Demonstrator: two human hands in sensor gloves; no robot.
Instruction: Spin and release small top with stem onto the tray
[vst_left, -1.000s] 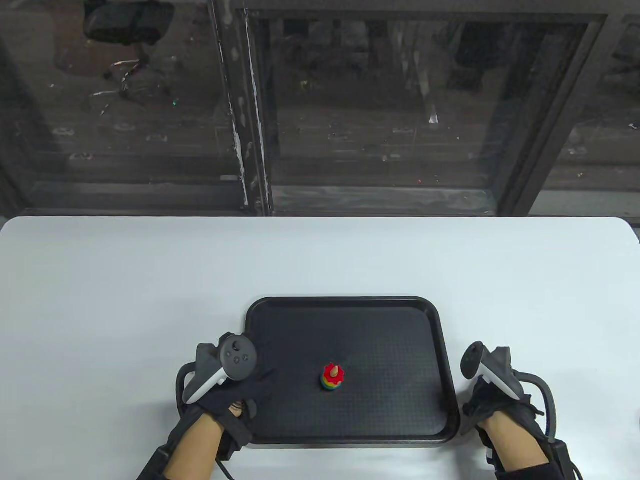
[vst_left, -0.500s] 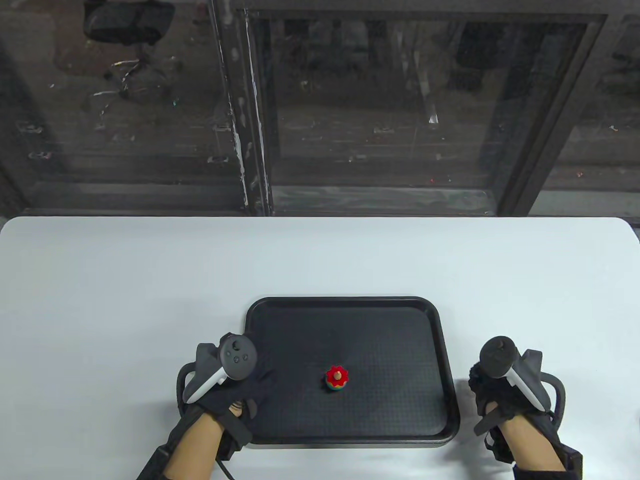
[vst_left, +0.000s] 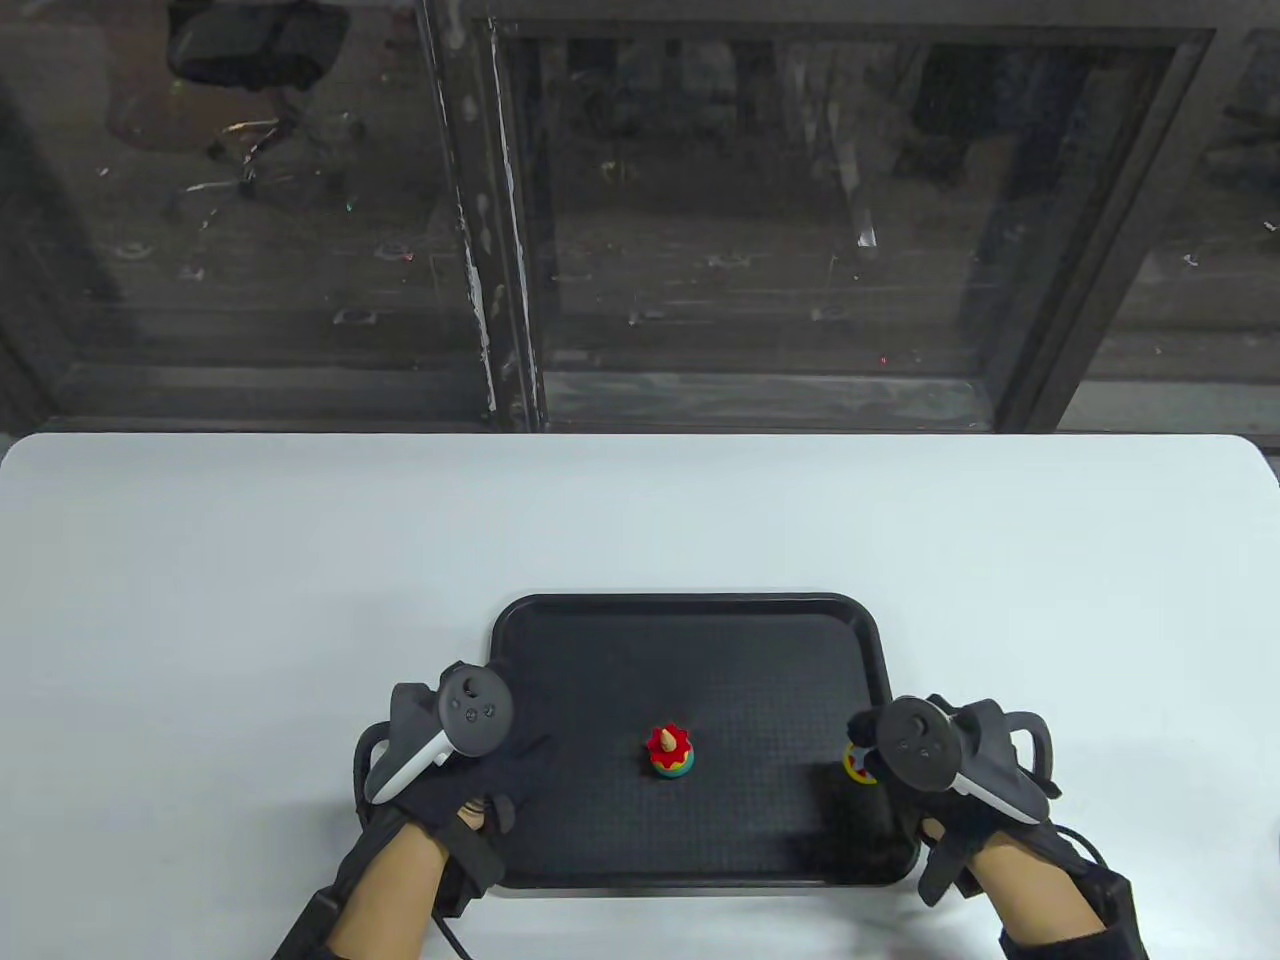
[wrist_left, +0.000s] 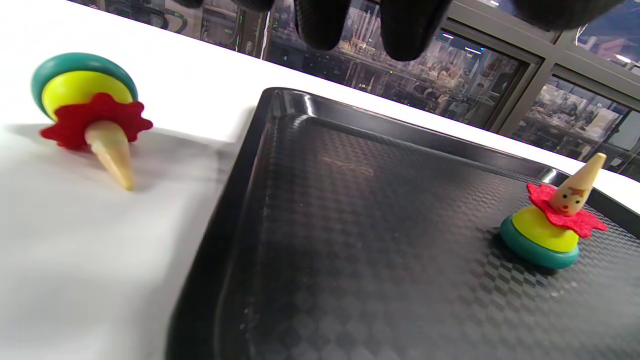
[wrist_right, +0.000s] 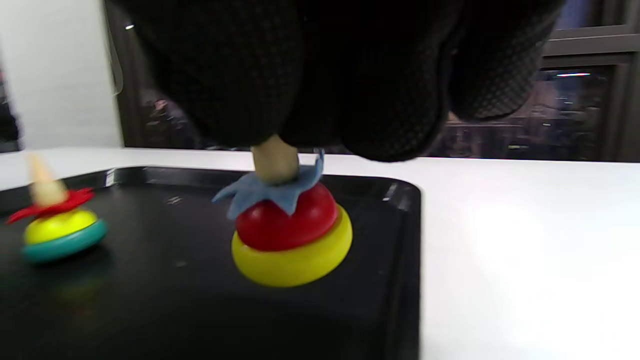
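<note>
**Second top arrives over the tray**

Table view: the right hand has swung in over the black tray's right edge since a moment ago; a green-and-yellow top stands mid-tray.

Left wrist view: left fingers hang loose, holding nothing.

Right wrist view: fingers pinch the red-and-yellow top's stem, ready to spin. No writing visible.

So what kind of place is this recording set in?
Probably an indoor lab or workshop at night: a plain white table with a black tray stands against dark-framed glazing, and an office chair shows beyond or in the glass.
</note>
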